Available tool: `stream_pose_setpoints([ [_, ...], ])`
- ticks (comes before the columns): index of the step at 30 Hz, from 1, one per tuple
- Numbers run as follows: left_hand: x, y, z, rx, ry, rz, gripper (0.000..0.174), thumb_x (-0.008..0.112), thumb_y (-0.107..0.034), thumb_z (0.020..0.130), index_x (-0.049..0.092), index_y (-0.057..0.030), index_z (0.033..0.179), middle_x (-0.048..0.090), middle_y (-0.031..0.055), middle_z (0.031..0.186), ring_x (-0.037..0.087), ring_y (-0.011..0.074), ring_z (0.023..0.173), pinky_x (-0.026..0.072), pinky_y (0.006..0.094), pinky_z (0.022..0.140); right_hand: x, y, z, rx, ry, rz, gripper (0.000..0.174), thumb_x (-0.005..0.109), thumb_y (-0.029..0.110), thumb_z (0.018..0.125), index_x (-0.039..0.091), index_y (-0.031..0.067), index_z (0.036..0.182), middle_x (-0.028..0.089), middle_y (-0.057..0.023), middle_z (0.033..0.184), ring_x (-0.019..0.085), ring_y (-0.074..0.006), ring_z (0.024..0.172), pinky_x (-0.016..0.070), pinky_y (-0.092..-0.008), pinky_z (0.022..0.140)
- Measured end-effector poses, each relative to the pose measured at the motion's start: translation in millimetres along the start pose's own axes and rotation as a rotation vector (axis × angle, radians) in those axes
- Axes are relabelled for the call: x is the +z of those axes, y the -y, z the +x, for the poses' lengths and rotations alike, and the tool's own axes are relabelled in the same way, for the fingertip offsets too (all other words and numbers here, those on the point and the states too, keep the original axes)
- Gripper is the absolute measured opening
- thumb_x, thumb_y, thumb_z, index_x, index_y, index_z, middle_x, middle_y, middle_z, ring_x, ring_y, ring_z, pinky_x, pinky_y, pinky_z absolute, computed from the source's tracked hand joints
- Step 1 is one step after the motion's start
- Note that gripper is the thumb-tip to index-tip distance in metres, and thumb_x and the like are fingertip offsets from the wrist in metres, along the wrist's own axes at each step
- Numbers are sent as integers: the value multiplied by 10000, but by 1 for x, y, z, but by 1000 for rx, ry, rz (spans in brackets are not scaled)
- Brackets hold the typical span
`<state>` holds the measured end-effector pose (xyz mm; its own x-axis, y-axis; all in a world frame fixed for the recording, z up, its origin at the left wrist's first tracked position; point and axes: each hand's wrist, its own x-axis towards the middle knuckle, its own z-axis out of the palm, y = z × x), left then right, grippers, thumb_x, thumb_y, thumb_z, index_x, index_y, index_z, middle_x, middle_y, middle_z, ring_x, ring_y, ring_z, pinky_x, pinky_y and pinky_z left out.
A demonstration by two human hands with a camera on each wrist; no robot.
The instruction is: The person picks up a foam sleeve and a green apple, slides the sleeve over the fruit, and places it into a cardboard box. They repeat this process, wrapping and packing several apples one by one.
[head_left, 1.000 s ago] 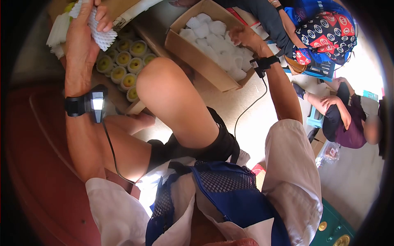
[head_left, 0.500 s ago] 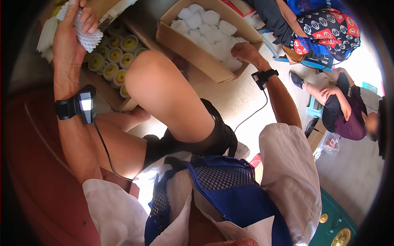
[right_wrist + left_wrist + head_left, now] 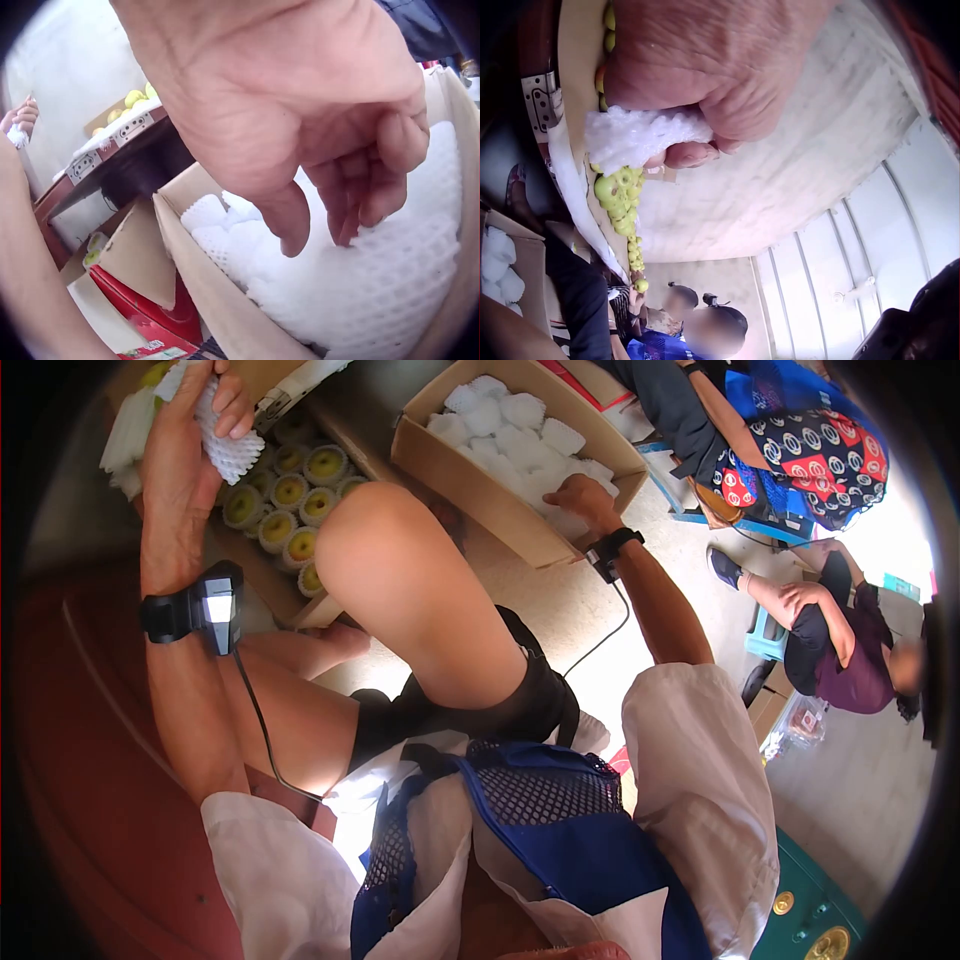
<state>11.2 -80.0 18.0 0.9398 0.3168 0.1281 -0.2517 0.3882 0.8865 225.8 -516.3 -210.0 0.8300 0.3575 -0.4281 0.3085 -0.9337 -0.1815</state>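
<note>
In the head view my left hand (image 3: pixel 185 460) is raised at the upper left and grips a white foam net sleeve (image 3: pixel 232 457). In the left wrist view the curled fingers (image 3: pixel 690 154) hold the bunched sleeve (image 3: pixel 630 139). My right hand (image 3: pixel 583 503) is low over the right end of an open cardboard box (image 3: pixel 480 525) of white foam-netted pieces (image 3: pixel 515 445). The right wrist view has its loosely bent fingertips right at the foam netting (image 3: pixel 405 277), the thumb (image 3: pixel 291 225) apart from the fingers.
A carton of yellow-green fruit in foam nets (image 3: pixel 290 490) lies beside my bent knee (image 3: pixel 370 540). More loose fruit (image 3: pixel 619 199) lies along a ledge near my left hand. Two other people sit at the right, one in a purple top (image 3: pixel 850 665).
My right hand has come back toward me within the box, its fingers more bent than at first. The left hand keeps hold of the foam sleeve, and the view has shifted slightly.
</note>
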Motion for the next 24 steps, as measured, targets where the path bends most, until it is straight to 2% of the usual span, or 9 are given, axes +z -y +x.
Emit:
stream_pose_setpoints([
  [2, 1, 0, 0, -6, -1, 13, 239, 484, -279, 1096, 505, -56, 1011, 384, -18, 712, 364, 82, 576, 350, 238, 558, 7, 2, 1, -9, 7, 68, 418, 756, 416, 792, 773, 24, 937, 751, -153, 862, 721, -270, 828, 527, -387, 744],
  [5, -6, 1, 1, -13, 15, -34, 246, 567, -288, 1060, 556, -48, 1005, 445, -20, 714, 391, 72, 562, 358, 231, 539, 7, 9, 1, 21, -31, 162, 430, 760, 414, 786, 771, 18, 952, 751, -162, 894, 718, -279, 851, 528, -386, 768],
  [7, -82, 31, 28, -80, 139, -272, 255, 581, -335, 1049, 543, -92, 978, 456, -24, 663, 422, 92, 510, 380, 243, 485, 6, 11, -1, -9, -86, 250, 400, 759, 390, 795, 763, 21, 948, 744, -146, 883, 705, -258, 820, 521, -365, 737],
  [9, -77, 29, 23, -64, 50, -260, 256, 592, -352, 1041, 537, -114, 965, 458, -26, 631, 436, 101, 482, 386, 247, 454, 0, 6, 0, -108, -159, 363, 339, 758, 353, 813, 753, 35, 932, 731, -110, 844, 683, -215, 753, 505, -328, 657],
  [11, 23, -4, -9, 31, -251, 3, 244, 600, -338, 1037, 539, -112, 965, 450, -26, 619, 434, 99, 476, 377, 244, 446, -15, 11, -8, -31, -87, 686, 300, 754, 295, 819, 733, 25, 950, 707, -83, 798, 656, -198, 665, 476, -314, 587],
  [13, -28, 17, 6, -75, -140, -346, 243, 605, -331, 1035, 539, -108, 964, 451, -24, 620, 436, 100, 477, 378, 246, 446, -27, 14, -13, 20, -39, 927, 263, 743, 242, 831, 707, 25, 974, 676, -52, 766, 620, -165, 598, 429, -284, 527],
  [15, -28, 15, 5, -94, -121, -329, 241, 608, -323, 1034, 536, -105, 961, 452, -21, 621, 438, 101, 479, 378, 247, 447, -35, 17, -13, 40, -20, 1088, 230, 728, 194, 849, 675, 33, 1005, 638, -18, 750, 574, -119, 552, 362, -240, 478],
  [17, 26, -8, -11, -31, -203, 50, 240, 611, -315, 1032, 528, -103, 955, 453, -17, 622, 440, 102, 482, 378, 249, 448, -41, 21, -12, 33, -15, 1173, 210, 706, 179, 865, 652, 45, 1018, 637, -21, 791, 588, -127, 571, 355, -241, 471],
  [24, 28, -14, -15, -68, -169, 99, 191, 657, -223, 1007, 524, -107, 934, 482, -25, 636, 454, 79, 499, 388, 228, 455, -49, 39, 0, -2, 50, 1459, 96, 640, 126, 908, 607, 65, 975, 574, -19, 842, 613, -153, 639, 346, -241, 463],
])
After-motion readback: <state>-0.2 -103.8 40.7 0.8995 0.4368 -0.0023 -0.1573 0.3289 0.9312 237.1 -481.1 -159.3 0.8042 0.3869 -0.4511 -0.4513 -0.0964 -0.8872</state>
